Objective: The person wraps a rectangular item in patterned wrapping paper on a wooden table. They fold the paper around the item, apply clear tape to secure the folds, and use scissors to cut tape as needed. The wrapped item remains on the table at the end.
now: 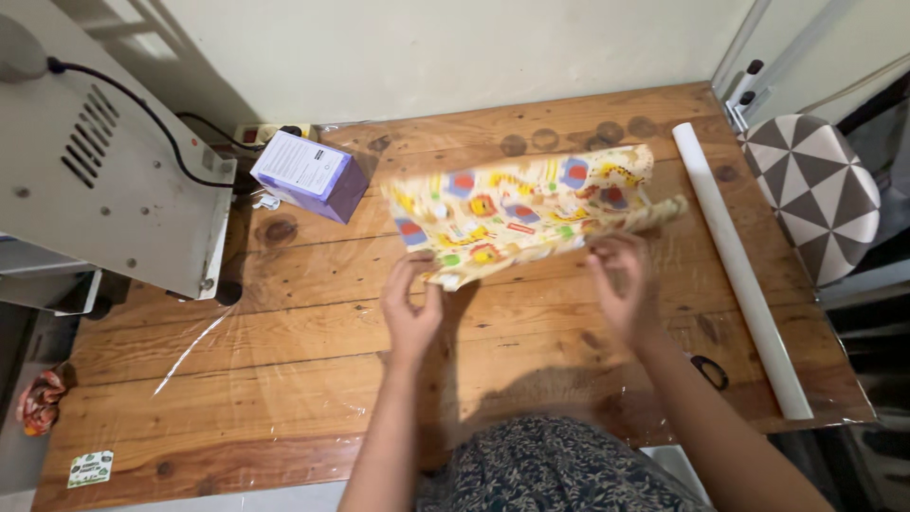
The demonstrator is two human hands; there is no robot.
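Patterned sheet (526,213) lifted over the wooden table (284,360), right of the purple box (313,175). Your left hand (409,308) and right hand (621,284) each pinch its near edge, keeping it spread.

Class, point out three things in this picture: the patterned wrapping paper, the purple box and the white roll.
Wrapping paper (531,213), head view, middle of the printed sheet.
Purple box (308,173), head view, its pale top face.
White roll (739,265), head view, midway along the tube.
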